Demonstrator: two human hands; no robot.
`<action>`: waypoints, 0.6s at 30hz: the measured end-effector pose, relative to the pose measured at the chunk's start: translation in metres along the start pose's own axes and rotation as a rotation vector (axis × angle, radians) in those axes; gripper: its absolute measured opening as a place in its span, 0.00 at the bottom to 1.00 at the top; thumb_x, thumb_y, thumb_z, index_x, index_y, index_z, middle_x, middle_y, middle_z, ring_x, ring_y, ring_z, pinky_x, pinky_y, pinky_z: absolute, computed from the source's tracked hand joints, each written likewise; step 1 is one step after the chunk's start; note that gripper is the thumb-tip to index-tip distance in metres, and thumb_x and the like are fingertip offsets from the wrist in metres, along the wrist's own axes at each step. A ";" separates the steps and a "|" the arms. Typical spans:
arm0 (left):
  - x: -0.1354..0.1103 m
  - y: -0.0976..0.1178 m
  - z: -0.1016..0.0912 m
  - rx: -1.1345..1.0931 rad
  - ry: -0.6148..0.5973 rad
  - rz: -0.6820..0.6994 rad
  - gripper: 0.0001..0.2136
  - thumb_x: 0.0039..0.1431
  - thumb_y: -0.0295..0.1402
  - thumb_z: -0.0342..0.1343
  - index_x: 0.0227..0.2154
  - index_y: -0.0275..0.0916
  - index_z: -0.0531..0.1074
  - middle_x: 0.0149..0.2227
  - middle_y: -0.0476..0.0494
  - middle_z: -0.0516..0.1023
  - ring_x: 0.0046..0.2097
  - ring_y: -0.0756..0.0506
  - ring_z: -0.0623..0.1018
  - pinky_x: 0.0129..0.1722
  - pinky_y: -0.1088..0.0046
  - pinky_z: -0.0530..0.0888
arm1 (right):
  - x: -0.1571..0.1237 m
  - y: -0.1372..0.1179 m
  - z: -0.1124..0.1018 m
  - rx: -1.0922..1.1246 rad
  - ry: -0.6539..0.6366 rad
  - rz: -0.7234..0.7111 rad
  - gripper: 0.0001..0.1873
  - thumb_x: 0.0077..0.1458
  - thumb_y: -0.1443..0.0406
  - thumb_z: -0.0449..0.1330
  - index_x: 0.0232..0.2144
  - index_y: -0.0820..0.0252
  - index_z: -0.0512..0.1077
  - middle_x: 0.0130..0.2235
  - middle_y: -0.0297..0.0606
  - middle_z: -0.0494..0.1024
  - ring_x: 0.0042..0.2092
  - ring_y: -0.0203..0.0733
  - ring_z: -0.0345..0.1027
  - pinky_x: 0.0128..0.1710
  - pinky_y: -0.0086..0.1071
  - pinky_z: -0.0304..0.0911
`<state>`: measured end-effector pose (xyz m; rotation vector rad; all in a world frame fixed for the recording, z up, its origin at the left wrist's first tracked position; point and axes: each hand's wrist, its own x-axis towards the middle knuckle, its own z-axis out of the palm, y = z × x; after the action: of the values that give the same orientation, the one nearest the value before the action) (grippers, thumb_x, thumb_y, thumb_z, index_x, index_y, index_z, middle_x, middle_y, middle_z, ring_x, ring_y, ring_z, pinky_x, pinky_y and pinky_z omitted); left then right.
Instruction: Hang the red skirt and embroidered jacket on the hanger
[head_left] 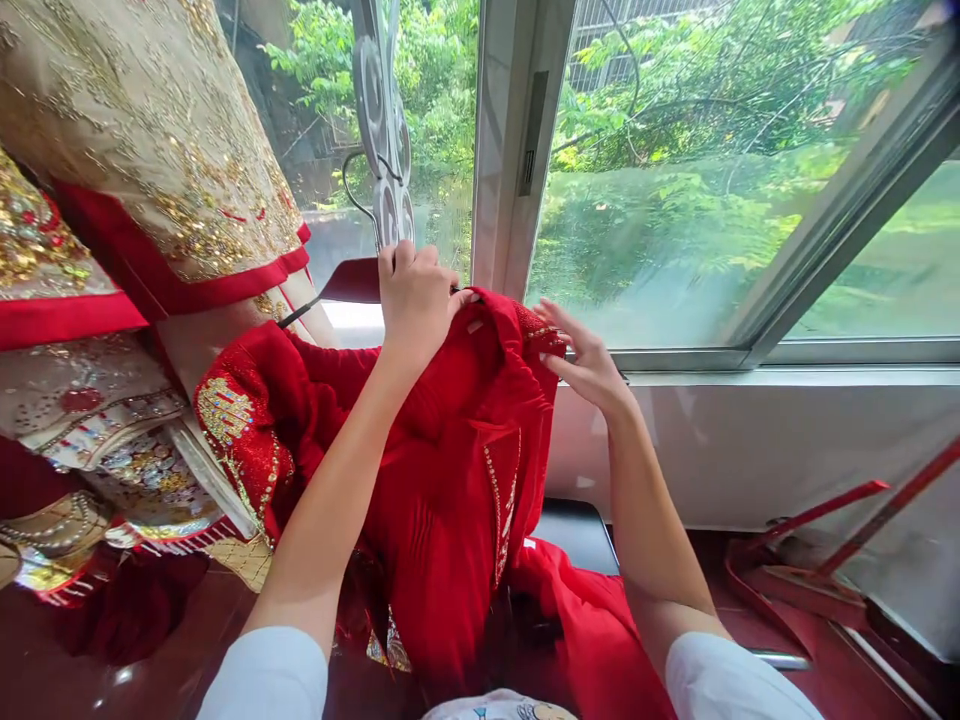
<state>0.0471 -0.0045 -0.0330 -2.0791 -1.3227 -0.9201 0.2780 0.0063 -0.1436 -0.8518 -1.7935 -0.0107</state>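
A red jacket (pixel 450 480) with gold beading and sequins hangs in front of me, draped on a dark clothes hanger (pixel 352 280) with a metal hook. Closed at the top of the hanger, beside the jacket's neckline, is my left hand (pixel 416 305); its palm side is hidden. My right hand (pixel 589 365) grips the jacket's beaded shoulder edge between thumb and fingers. The hanger's right part lies mostly under the cloth. One decorated sleeve spreads to the left.
Beaded cream and gold garments (pixel 165 120) with red trim hang at the left. A window (pixel 675 240) lies ahead. Below, more red cloth (pixel 592 620) drapes over a black seat (pixel 577 530). A red-handled dustpan (pixel 810 590) stands by the wall at right.
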 end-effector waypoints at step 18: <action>0.004 0.008 0.008 -0.032 0.031 -0.099 0.16 0.62 0.44 0.51 0.40 0.40 0.78 0.43 0.38 0.74 0.57 0.32 0.63 0.59 0.52 0.54 | -0.003 -0.029 -0.015 -0.421 0.116 -0.013 0.23 0.54 0.72 0.49 0.47 0.53 0.75 0.49 0.37 0.78 0.52 0.46 0.71 0.49 0.39 0.67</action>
<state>0.0577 0.0003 -0.0350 -2.0301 -1.4145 -1.0178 0.2746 -0.0230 -0.1289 -1.1108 -1.7117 -0.4513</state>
